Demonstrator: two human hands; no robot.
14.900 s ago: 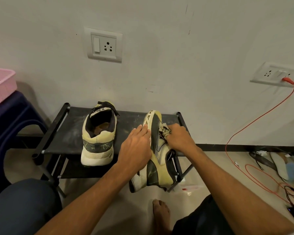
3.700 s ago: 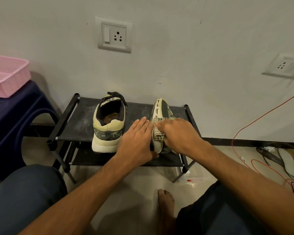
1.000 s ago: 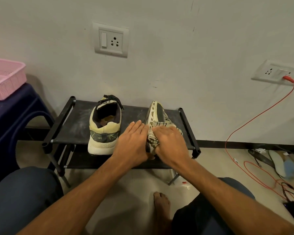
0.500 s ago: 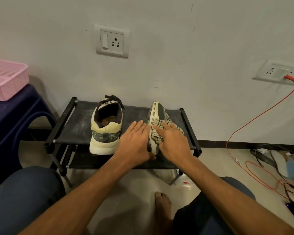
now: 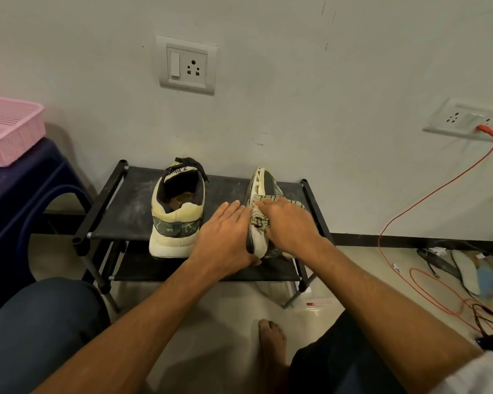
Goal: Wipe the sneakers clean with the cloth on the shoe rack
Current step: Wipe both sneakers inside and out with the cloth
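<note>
**Desk:** Working on which shoe?

**Photographer:** On the right sneaker, tipped onto its side at the right end of the shoe rack's top shelf, sole turned leftward.

**Desk:** Steadied how?

**Photographer:** With the left hand, laid flat against the sole near the heel. Fingers straight and close together, grasping nothing, only bracing.

**Desk:** And where to find the cloth?

**Photographer:** On top of that same tipped shoe. Shows as a checked cloth, bunched over the upturned side and spilling down toward the heel. Pressed there by the right hand, fingers stretched nearly straight across it, not curled round it. Thumb out of sight underneath.

**Desk:** Anything on the other shoe?

**Photographer:** Left sneaker: upright on the same shelf, heel toward the camera, just beside the left hand, not touching it.

**Desk:** Surroundings?

**Photographer:** To the left, a pink basket on a dark blue stool. On the wall above the rack, a wall socket. Far right, a second socket with an orange cable plugged in and trailing down to the floor. In the foreground, a bare foot on the tiles.
</note>
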